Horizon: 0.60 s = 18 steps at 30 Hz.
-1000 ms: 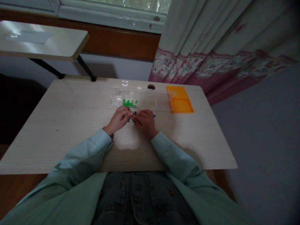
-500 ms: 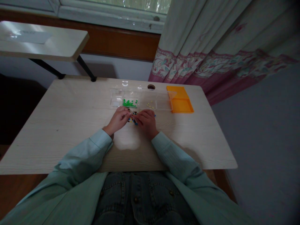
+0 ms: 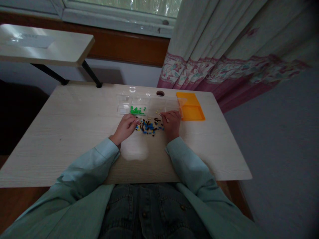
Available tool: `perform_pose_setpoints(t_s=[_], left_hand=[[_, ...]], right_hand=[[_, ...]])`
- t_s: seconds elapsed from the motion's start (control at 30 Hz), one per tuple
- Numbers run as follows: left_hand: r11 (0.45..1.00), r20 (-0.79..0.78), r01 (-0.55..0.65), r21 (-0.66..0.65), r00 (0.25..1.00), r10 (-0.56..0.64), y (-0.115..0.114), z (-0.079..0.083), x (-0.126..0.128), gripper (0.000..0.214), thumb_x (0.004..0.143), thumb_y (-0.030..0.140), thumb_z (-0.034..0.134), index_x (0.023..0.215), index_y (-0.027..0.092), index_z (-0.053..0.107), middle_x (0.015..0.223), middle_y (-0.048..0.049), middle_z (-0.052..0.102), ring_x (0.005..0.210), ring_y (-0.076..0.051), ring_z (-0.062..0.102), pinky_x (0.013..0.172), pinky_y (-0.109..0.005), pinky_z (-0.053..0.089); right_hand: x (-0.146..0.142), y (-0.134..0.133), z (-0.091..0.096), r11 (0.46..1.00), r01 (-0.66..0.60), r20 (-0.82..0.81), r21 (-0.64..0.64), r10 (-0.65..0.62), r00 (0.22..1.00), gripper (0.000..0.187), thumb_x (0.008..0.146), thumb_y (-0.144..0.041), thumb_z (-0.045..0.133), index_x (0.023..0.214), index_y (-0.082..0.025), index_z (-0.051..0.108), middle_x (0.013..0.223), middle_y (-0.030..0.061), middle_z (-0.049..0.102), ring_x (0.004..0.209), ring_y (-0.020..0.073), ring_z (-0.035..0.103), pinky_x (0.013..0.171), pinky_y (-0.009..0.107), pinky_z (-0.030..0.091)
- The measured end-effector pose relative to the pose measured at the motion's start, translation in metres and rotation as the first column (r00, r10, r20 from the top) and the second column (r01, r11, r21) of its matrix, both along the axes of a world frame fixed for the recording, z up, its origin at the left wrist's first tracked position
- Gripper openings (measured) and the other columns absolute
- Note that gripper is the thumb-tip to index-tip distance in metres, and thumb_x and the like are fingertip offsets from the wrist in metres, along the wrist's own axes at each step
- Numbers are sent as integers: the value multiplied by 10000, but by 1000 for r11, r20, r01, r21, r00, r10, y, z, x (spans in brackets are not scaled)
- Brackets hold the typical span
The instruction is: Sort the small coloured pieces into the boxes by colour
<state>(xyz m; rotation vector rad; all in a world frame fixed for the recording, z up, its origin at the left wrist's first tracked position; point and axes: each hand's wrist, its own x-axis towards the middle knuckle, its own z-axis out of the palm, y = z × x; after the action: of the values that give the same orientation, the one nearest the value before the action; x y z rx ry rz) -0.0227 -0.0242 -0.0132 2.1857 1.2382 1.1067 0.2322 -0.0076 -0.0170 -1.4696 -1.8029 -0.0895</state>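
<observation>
A pile of small blue, black, yellow and white pieces (image 3: 149,126), perhaps tiny building bricks, lies on the table between my hands. My left hand (image 3: 125,127) rests at the pile's left edge, thumb and fingers pinched together; anything in the pinch is too small to name. At the pile's right side, my right hand (image 3: 171,123) has its fingers closed near the front wall of a clear divided box (image 3: 157,102). Green pieces (image 3: 137,110) fill part of one compartment. A few pale yellow pieces (image 3: 158,112) lie in another, partly behind my right fingers.
An orange two-section tray (image 3: 193,113) stands right of the clear box. At the back left, a raised shelf (image 3: 45,44) stands on black legs. A curtain (image 3: 189,63) hangs behind the table (image 3: 79,132), and a round hole (image 3: 160,93) pierces its back edge.
My right hand has moved right, away from my left hand and toward the box's front, uncovering the pile. My left hand has stayed in place.
</observation>
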Motion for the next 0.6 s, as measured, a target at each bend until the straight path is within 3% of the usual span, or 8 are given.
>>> perform_pose_setpoints(t_s=[0.2,0.37,0.6], left_hand=[[1000,-17,7,0,1000,-7,0,0,0,424,1002,465,405,815,191,669,819,-55,615,851,-188,555,830,-350,437],[1000,-4,16,11,1000,-16,0,-1,-1,411,1001,448,414,810,187,668,817,-55,612,849,-186,552,823,-346,436],[1000,-18,15,-13,1000,-15,0,1,0,426,999,466,406,796,192,661,815,-57,617,844,-194,556,822,-357,440]], right_hand=[[5,4,-2,995,102,-17,-12,-102,995,208,923,-338,583,911,-248,770,901,56,696,992,235,546,945,432,387],[3,1,0,990,127,-34,-55,-129,991,190,912,-329,591,931,-253,764,1022,74,677,1099,269,491,982,466,347],[3,2,1,987,141,-8,-76,-142,990,202,918,-301,567,907,-223,753,1034,96,674,1096,274,490,999,465,337]])
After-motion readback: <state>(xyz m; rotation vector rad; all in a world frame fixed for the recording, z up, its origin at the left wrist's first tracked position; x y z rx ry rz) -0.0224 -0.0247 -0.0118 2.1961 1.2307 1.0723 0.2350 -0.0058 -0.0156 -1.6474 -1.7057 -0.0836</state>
